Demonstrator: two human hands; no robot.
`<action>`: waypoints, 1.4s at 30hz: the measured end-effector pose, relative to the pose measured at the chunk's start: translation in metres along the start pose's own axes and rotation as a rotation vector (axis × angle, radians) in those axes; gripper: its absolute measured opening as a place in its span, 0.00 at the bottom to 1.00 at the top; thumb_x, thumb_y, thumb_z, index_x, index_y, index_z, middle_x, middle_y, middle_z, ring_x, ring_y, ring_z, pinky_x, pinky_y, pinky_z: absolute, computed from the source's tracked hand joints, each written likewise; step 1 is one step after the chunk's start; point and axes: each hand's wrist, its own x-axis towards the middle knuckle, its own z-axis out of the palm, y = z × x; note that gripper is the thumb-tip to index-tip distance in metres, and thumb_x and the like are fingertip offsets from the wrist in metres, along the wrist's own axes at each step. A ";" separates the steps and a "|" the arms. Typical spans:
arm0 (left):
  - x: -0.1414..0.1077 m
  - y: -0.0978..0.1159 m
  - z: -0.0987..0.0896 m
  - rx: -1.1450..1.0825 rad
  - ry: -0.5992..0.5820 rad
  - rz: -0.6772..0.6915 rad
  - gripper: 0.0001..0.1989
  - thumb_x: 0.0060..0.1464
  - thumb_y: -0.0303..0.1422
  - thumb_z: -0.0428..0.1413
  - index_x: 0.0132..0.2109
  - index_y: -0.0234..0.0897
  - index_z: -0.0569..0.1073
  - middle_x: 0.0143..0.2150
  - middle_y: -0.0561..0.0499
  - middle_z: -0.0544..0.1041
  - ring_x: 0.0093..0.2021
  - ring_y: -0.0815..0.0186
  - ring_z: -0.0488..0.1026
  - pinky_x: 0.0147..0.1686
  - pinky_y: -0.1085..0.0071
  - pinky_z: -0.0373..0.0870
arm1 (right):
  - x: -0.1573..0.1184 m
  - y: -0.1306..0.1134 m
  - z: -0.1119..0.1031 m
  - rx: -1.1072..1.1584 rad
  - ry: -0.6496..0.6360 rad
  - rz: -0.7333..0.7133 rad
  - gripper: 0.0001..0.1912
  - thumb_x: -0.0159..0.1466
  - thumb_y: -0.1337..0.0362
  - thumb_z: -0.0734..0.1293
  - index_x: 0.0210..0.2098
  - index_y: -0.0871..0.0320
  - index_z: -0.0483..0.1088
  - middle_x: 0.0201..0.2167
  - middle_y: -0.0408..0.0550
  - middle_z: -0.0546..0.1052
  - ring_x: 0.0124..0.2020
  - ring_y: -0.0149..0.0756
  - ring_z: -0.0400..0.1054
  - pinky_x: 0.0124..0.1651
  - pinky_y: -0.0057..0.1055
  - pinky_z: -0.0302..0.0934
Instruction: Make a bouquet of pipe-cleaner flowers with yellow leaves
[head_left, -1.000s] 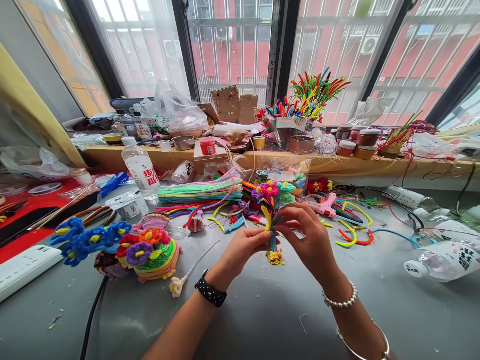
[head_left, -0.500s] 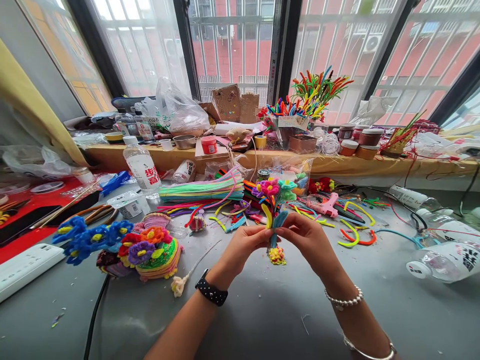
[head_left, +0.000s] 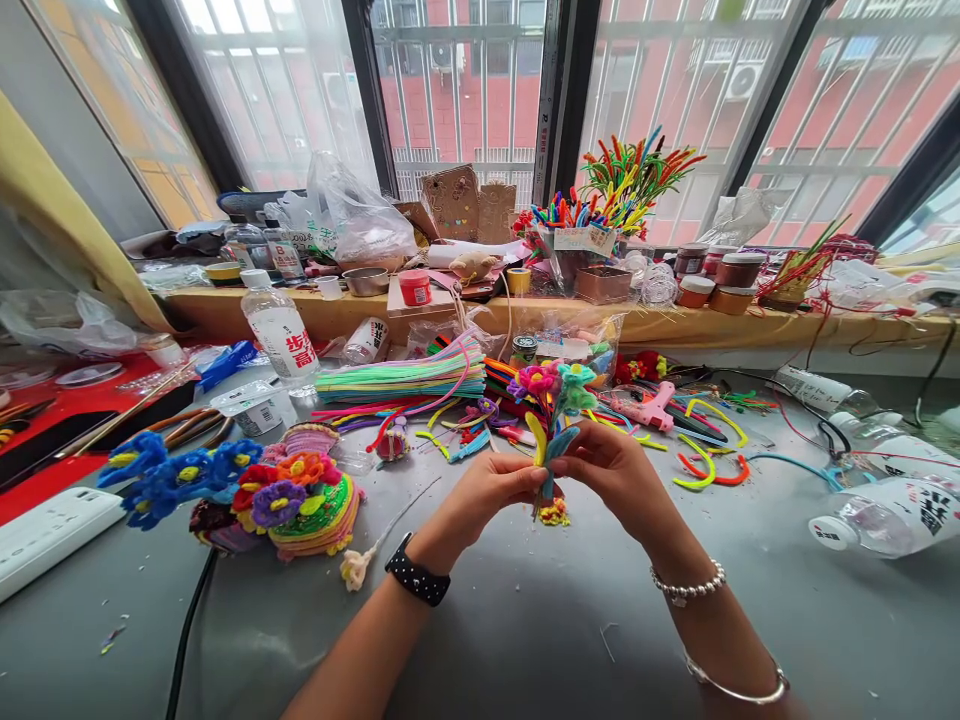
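Over the grey worktop [head_left: 517, 620], I have both hands, left [head_left: 491, 500] and right [head_left: 611, 480], pinched on the small bouquet of colourful fuzzy pipe-cleaner flowers [head_left: 556, 385]; fingers hide its stems.

Hands [head_left: 555, 480] close together; fingertips pinched, apparently; forearms converging.

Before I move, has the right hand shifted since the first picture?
Yes, the right hand is slightly lower in view, judged against the pink glue gun.
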 end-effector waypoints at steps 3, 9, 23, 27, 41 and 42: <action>0.000 0.000 -0.001 -0.006 -0.024 -0.004 0.13 0.40 0.39 0.59 0.29 0.31 0.77 0.25 0.47 0.75 0.25 0.69 0.69 0.30 0.73 0.65 | 0.000 0.001 0.000 0.013 -0.013 -0.008 0.08 0.48 0.63 0.70 0.25 0.59 0.68 0.22 0.41 0.71 0.26 0.30 0.66 0.31 0.29 0.64; -0.002 0.001 -0.001 -0.026 -0.047 -0.018 0.14 0.38 0.39 0.60 0.29 0.31 0.77 0.24 0.48 0.74 0.25 0.69 0.68 0.30 0.72 0.64 | 0.000 -0.001 -0.001 -0.045 0.023 -0.042 0.08 0.47 0.63 0.71 0.22 0.58 0.68 0.22 0.40 0.71 0.25 0.30 0.66 0.30 0.28 0.63; -0.002 0.000 -0.001 -0.050 -0.073 0.003 0.12 0.41 0.38 0.59 0.26 0.32 0.76 0.23 0.49 0.73 0.26 0.70 0.68 0.30 0.73 0.64 | -0.003 -0.004 0.000 -0.319 -0.011 -0.144 0.11 0.55 0.58 0.64 0.23 0.57 0.72 0.23 0.43 0.68 0.27 0.31 0.62 0.29 0.27 0.58; -0.001 -0.001 -0.002 0.010 -0.089 0.002 0.13 0.44 0.39 0.56 0.30 0.31 0.77 0.28 0.46 0.75 0.28 0.69 0.70 0.32 0.73 0.65 | -0.003 -0.002 0.004 -0.406 0.075 -0.275 0.10 0.56 0.62 0.64 0.20 0.57 0.70 0.24 0.43 0.68 0.26 0.31 0.61 0.29 0.27 0.57; -0.001 -0.001 -0.008 0.098 -0.077 0.032 0.14 0.44 0.39 0.57 0.28 0.30 0.75 0.23 0.49 0.72 0.25 0.71 0.66 0.27 0.74 0.62 | -0.004 0.003 0.006 -0.553 0.138 -0.504 0.10 0.57 0.69 0.64 0.19 0.59 0.67 0.20 0.42 0.64 0.22 0.27 0.59 0.24 0.24 0.53; -0.001 -0.001 -0.008 0.111 -0.077 0.033 0.14 0.44 0.39 0.57 0.27 0.30 0.75 0.23 0.49 0.72 0.25 0.71 0.66 0.27 0.74 0.62 | -0.004 0.003 0.007 -0.552 0.141 -0.502 0.10 0.57 0.69 0.64 0.19 0.59 0.67 0.20 0.42 0.65 0.22 0.27 0.59 0.25 0.24 0.53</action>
